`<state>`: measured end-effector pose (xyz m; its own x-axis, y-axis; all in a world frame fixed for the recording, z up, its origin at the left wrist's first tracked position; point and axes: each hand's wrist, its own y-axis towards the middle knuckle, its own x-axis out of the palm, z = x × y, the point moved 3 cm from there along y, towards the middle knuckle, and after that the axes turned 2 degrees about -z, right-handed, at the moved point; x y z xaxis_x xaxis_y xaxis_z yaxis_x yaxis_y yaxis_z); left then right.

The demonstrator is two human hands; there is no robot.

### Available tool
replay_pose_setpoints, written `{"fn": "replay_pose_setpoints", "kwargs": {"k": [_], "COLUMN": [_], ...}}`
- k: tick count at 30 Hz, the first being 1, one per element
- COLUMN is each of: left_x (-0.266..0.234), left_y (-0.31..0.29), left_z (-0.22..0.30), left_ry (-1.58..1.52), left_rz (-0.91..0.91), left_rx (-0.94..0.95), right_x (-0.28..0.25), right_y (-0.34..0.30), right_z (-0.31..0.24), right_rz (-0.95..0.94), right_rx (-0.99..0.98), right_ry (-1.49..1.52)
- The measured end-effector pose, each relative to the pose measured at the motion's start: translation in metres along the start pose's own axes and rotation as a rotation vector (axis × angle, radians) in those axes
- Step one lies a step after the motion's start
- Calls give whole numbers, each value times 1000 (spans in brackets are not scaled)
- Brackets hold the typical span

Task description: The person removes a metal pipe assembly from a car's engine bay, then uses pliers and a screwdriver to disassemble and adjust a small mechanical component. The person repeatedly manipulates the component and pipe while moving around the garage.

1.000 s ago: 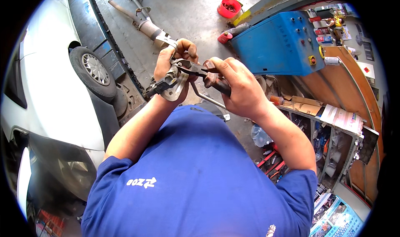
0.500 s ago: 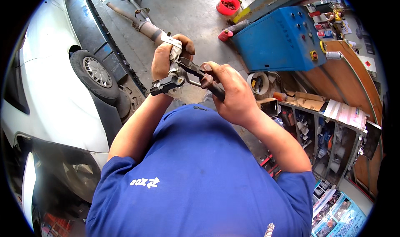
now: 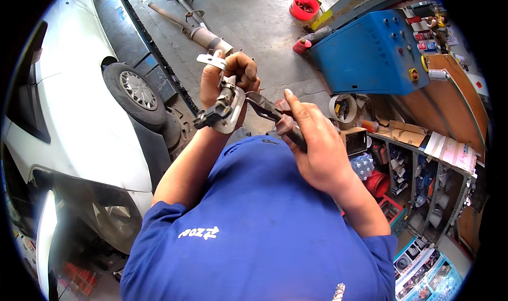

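One tool [image 3: 286, 125] above grey floor [image 3: 264, 31], white car [image 3: 79, 94] at left.

The palm of the left hand [image 3: 242, 70] is hidden behind the metal part [image 3: 232, 120] it holds, and the right hand [image 3: 320, 145] covers the near ends of the pliers [image 3: 286, 125]; whether the pliers' tips touch the part cannot be told. On the left, the dark rim cuts off the white car [image 3: 87, 126], and red things [image 3: 79, 279] at the near left are blurred. The far edge crops the pipe [image 3: 185, 7]. The pieces in the red bucket [image 3: 303, 16] and the goods on the right-hand shelf [image 3: 450, 168] are too small to name.
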<state>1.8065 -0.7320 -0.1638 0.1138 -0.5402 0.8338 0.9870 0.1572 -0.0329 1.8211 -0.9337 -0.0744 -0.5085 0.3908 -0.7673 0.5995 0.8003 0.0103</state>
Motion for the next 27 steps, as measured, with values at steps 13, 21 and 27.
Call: {"fn": "replay_pose_setpoints", "kwargs": {"k": [13, 21, 27], "left_x": [-18, 12, 7], "left_y": [1, -1, -1], "left_z": [2, 7, 9], "left_ry": [556, 713, 585], "left_rz": [137, 63, 72], "left_rx": [194, 2, 133], "right_x": [1, -9, -10], "right_y": [-5, 5, 1], "right_z": [-7, 21, 26], "right_rz": [79, 89, -31], "right_rx": [-16, -159, -93], "right_ry": [-127, -169, -108]}}
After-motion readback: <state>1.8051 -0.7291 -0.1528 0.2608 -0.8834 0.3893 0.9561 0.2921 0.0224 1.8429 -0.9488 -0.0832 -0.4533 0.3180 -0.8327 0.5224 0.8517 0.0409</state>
